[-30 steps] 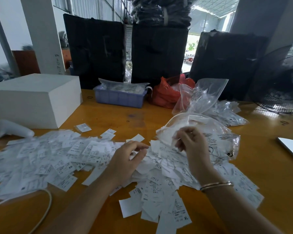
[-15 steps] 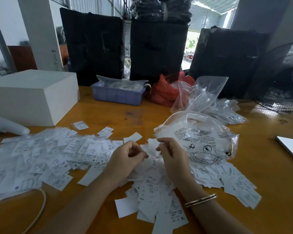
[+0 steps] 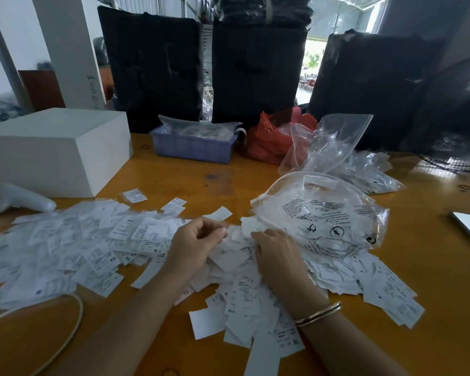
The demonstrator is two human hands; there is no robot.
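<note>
Orange table point(image 3: 432, 270); labels point(image 3: 92, 253) heaped; clear bag point(image 3: 326, 213) beside right hand point(image 3: 276, 253); white box point(image 3: 38, 153).

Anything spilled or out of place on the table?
Small white paper size labels lie spilled in a loose heap across the orange wooden table, a few strays near the white rectangular box. A crumpled clear printed plastic bag rests on the heap's right side. Nothing looks damaged.

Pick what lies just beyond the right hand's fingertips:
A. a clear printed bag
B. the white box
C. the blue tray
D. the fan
A: just past the right hand lies the clear printed bag, resting on the labels.
</note>
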